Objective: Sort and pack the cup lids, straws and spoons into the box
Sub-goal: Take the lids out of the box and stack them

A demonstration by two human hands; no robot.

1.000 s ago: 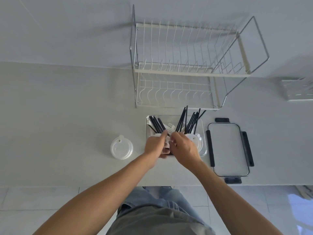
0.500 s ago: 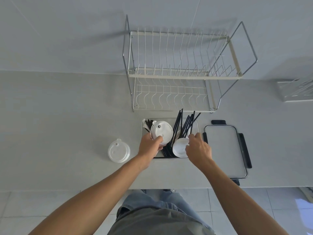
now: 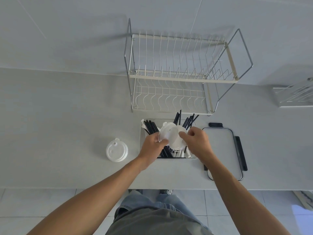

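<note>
Your right hand [image 3: 197, 143] now meets the left hand [image 3: 153, 146] over the box [image 3: 142, 141], both pinching white cup lids [image 3: 171, 136].

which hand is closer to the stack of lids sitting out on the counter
Left. The left hand is over the box, just right of the lid stack with bare counter between. The right hand is farther right, beyond the left hand.

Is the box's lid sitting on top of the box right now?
No, the box lid with black clips lies flat on the counter to the right of the open box, apart from it.
</note>
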